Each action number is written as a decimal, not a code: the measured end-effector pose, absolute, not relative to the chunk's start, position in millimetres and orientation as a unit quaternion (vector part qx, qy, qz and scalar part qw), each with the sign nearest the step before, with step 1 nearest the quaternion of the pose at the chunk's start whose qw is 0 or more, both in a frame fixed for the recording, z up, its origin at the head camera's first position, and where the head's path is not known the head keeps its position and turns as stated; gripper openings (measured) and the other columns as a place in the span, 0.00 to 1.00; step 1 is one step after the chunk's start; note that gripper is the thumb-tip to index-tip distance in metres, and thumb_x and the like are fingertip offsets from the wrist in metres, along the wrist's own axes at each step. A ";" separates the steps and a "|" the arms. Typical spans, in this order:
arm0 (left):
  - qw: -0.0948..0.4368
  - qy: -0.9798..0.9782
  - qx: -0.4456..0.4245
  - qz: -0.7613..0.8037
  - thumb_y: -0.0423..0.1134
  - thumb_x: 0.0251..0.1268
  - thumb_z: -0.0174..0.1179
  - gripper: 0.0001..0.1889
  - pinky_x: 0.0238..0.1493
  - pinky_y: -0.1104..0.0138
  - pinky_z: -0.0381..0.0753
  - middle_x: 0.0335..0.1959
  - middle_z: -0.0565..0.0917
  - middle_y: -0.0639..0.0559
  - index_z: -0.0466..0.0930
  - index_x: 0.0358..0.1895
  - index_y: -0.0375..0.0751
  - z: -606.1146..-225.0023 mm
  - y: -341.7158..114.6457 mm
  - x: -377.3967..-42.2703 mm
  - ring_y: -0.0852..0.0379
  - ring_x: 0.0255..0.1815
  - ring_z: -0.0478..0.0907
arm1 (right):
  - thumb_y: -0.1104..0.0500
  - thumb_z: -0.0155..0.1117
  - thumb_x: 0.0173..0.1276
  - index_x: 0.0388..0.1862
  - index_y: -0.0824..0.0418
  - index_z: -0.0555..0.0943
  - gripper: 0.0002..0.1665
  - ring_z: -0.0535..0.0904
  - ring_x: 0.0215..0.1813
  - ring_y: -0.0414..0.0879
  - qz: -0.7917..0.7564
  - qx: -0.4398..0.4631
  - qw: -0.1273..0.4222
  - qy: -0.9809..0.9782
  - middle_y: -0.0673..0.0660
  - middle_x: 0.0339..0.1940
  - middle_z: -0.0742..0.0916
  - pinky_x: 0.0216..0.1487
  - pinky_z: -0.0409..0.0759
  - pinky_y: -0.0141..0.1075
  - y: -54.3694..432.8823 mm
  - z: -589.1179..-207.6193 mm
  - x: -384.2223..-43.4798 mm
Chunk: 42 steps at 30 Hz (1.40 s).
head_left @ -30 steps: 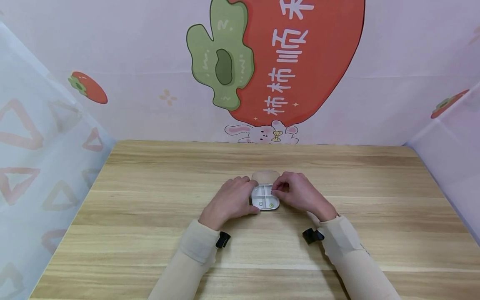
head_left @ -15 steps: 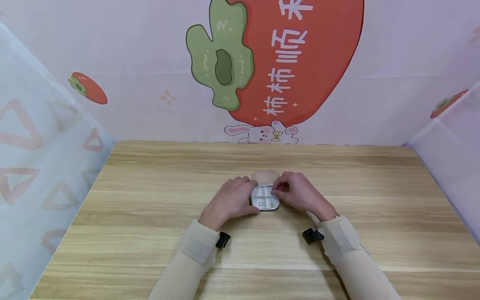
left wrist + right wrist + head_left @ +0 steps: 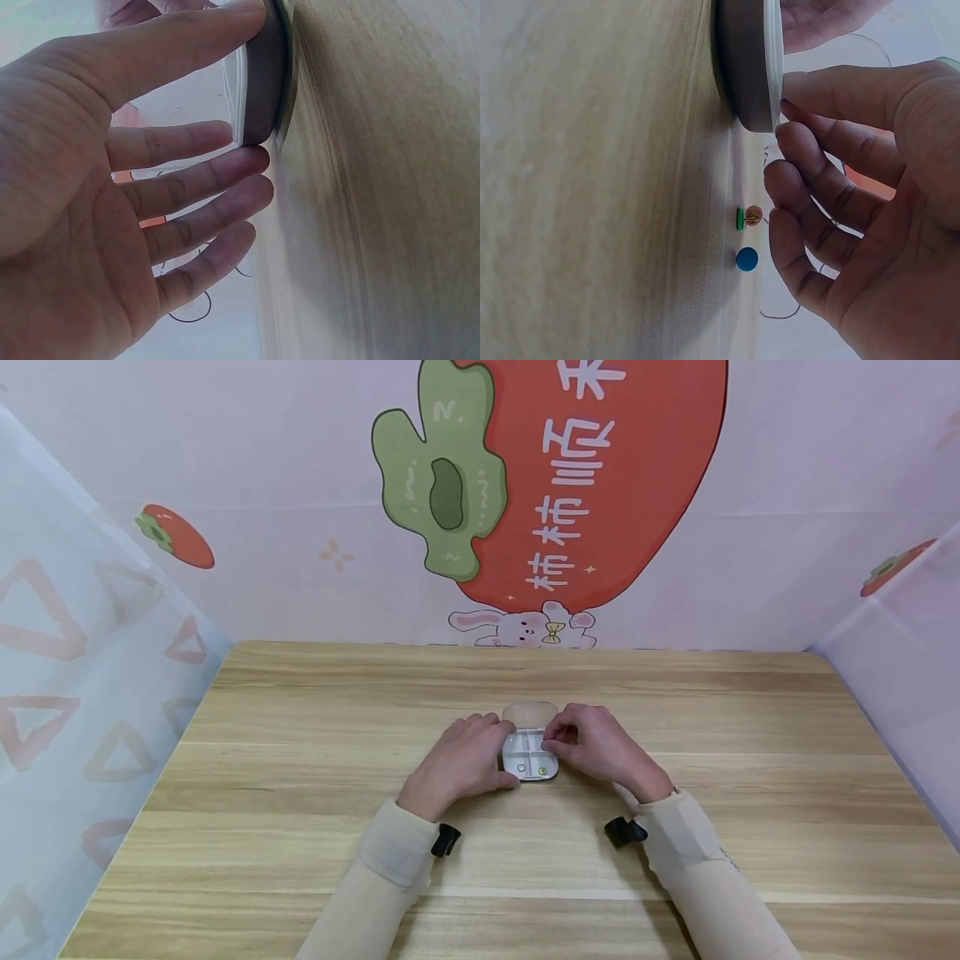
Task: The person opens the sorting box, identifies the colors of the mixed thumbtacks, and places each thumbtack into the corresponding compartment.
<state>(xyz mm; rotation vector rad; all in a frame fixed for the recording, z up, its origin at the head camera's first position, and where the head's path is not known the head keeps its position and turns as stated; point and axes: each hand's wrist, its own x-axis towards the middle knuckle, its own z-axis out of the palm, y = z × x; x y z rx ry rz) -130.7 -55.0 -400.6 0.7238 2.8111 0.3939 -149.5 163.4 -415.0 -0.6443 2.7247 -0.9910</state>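
A small pill box (image 3: 518, 743) with a white four-compartment inside lies on the table, its lid (image 3: 530, 715) folded back. Its outer wall (image 3: 264, 82) looks grey-brown in the left wrist view. My left hand (image 3: 462, 761) holds the box's left side between thumb and index finger, the other fingers extended. My right hand (image 3: 596, 745) is over the back right compartment, thumb and index finger pinching a small purple thumbtack (image 3: 784, 103), mostly hidden. In the front compartments sit a whitish round piece (image 3: 521, 767) and a yellow-green one (image 3: 542, 770).
Beyond the right hand, in the right wrist view, a green thumbtack (image 3: 740, 219), an orange one (image 3: 755, 214) and a blue one (image 3: 747, 259) lie on the wooden table (image 3: 300, 777). A printed cloth backdrop (image 3: 300, 568) rises behind the table's far edge.
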 end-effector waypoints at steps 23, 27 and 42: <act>0.103 0.955 0.245 0.132 0.53 0.52 0.78 0.31 0.46 0.58 0.76 0.41 0.80 0.50 0.81 0.56 0.40 -401.2 -55.4 -130.8 0.53 0.39 0.74 | 0.63 0.75 0.64 0.36 0.57 0.88 0.03 0.78 0.34 0.44 -0.327 -0.202 0.087 0.919 0.48 0.30 0.84 0.39 0.79 0.38 166.7 -410.9 -150.0; 0.103 0.956 0.242 0.132 0.53 0.52 0.78 0.31 0.48 0.57 0.76 0.43 0.80 0.50 0.81 0.56 0.40 -401.2 -55.9 -131.1 0.52 0.40 0.74 | 0.63 0.75 0.64 0.37 0.57 0.89 0.04 0.78 0.35 0.45 -0.328 -0.197 0.089 0.920 0.48 0.31 0.84 0.39 0.79 0.38 168.4 -409.5 -150.4; 0.113 0.959 0.224 0.134 0.52 0.53 0.78 0.34 0.54 0.54 0.75 0.50 0.81 0.47 0.79 0.61 0.38 -399.7 -58.5 -132.3 0.50 0.44 0.75 | 0.63 0.75 0.63 0.37 0.57 0.89 0.04 0.78 0.35 0.45 -0.324 -0.186 0.079 0.924 0.49 0.32 0.84 0.40 0.79 0.39 177.6 -406.6 -152.6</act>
